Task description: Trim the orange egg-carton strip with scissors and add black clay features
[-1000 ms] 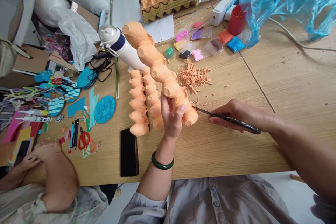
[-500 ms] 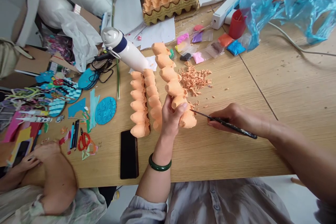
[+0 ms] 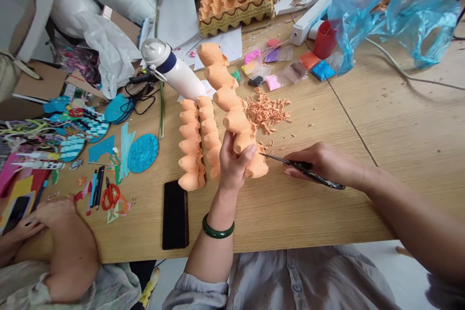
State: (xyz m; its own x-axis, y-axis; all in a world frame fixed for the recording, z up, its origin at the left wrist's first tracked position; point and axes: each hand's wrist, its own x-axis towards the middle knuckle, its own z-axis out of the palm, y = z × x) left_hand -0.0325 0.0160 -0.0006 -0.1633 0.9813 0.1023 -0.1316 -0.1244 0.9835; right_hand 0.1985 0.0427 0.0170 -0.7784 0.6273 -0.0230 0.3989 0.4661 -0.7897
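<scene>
My left hand is closed around the near end of an orange egg-carton strip, a row of several bumps held tilted above the table. In my right hand are black-handled scissors, seen nearly edge-on. Their tips touch or almost touch the strip's right edge near its lower end. Two more orange strips, a left one and a narrower one, lie side by side left of my left hand. Beyond the scissors is a pile of orange trimmings.
A white bottle lies behind the strips, and a phone rests near the front edge. Egg trays are stacked at the back. Small clay packets and a blue plastic bag lie right. At left rest another person's arms.
The held strip's far end has swung up and left, tilting more. The scissors stay at its lower right edge. The whole view has shifted slightly.
</scene>
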